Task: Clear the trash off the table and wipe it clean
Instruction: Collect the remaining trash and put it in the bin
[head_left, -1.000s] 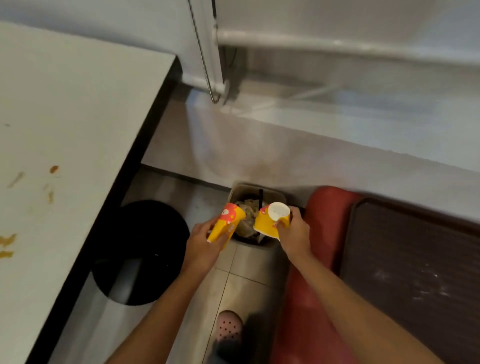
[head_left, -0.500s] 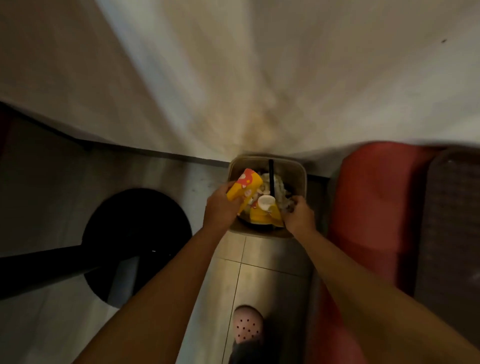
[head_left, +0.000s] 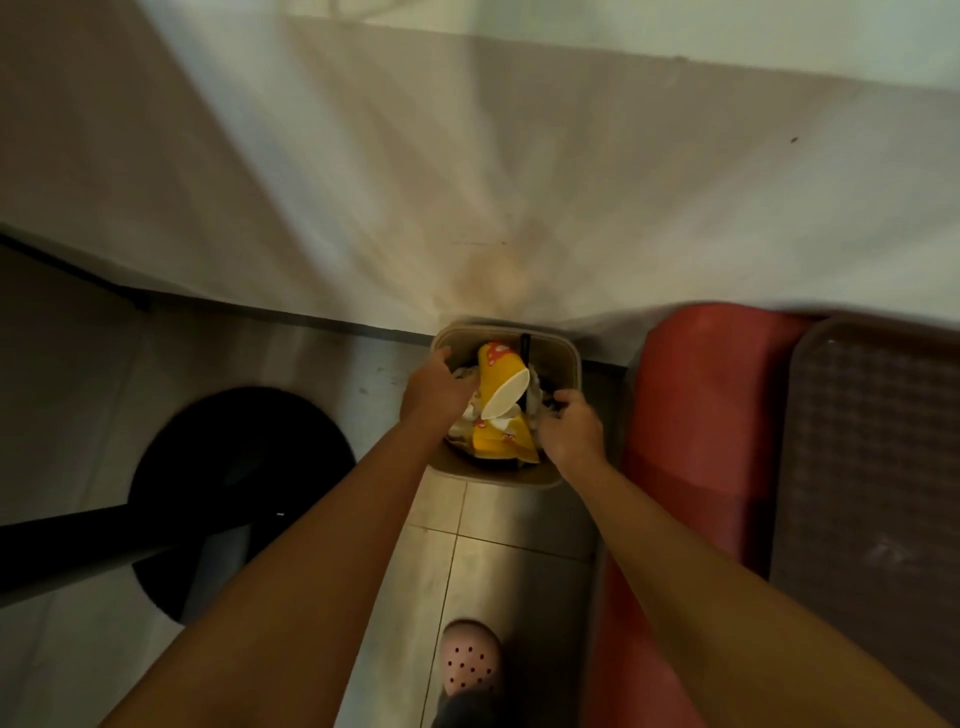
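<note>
Against the base of the wall (head_left: 467, 182), on the tiled floor (head_left: 519, 545): beige waste bin (head_left: 493, 475), open-topped, filled with crumpled paper. Holds two yellow paper cups. On top of the trash: upper cup (head_left: 496, 371), lying on its side, base toward the wall, white mouth tilted toward the camera. Beneath it, at the near edge of the bin: lower cup (head_left: 498, 441), partly covered by the upper cup's mouth. Just right of the upper cup: black straw (head_left: 524, 353), roughly upright. Over the left rim: left hand (head_left: 434, 387), fingers loosely extended, grip released; fingertips just beside the upper cup, contact not confirmable. Over the right side: right hand (head_left: 571, 436), just beside the lower cup, fingers curled under, tips hidden; cannot tell whether clenched on anything. Right of the bin: red padded seat (head_left: 701, 415), then brown woven panel (head_left: 872, 467). Left of the bin: black round base (head_left: 244, 467), blurred. Near the bottom edge: pink perforated shoe (head_left: 470, 660) on the floor.
</note>
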